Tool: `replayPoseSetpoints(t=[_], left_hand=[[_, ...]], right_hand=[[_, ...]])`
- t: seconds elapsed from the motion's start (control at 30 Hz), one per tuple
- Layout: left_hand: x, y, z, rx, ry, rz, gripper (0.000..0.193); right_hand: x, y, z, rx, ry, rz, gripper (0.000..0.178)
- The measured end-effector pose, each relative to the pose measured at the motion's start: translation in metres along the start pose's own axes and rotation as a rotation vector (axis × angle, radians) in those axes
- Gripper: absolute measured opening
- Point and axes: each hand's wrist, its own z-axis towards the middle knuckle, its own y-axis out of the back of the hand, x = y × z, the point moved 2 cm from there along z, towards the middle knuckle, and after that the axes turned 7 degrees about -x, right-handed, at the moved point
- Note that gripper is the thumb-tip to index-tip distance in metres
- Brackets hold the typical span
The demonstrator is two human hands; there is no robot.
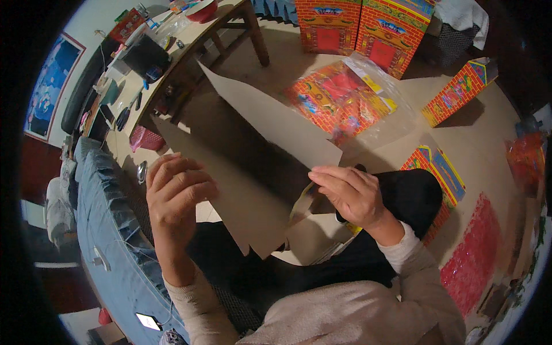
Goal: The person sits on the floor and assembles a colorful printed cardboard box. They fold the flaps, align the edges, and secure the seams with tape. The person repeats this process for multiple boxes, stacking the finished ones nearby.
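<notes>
An unfolded cardboard box [190, 155], plain grey-brown inside, stands tilted over my lap with its panels spread apart. My right hand [353, 192] pinches the near corner of its right panel between thumb and fingertips. Below those fingertips hangs a narrow flap [300, 207] with some yellow on it. At the left panel my left hand [178, 187] is raised, its fingers loosely bent and a little apart. They overlap the panel in view, and the thumb is hidden, so touch is uncertain.
Brick-patterned red and yellow cartons [328, 29] stand at the back. Flat printed sheets in clear plastic [351, 95] lie on the floor, with a narrow house-shaped box [460, 92] at right. A cluttered wooden table [201, 29] is far left; a blue-covered couch [109, 230] lies along the left.
</notes>
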Motion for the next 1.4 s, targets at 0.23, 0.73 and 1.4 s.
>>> replayPoseSetpoints(t=[0.23, 0.73, 1.4], left_hand=[[0.003, 0.026, -0.019, -0.041, 0.133, 0.312, 0.007], [-0.154, -0.055, -0.068, -0.246, 0.593, -0.295, 0.063], [-0.154, -0.085, -0.08, -0.25, 0.807, -0.396, 0.02]], right_hand=[[0.024, -0.012, -0.01, 0.093, -0.053, 0.09, 0.029], [0.054, -0.027, -0.032, -0.002, -0.265, 0.196, 0.021], [0.042, -0.036, -0.045, -0.101, -0.268, 0.377, 0.032]])
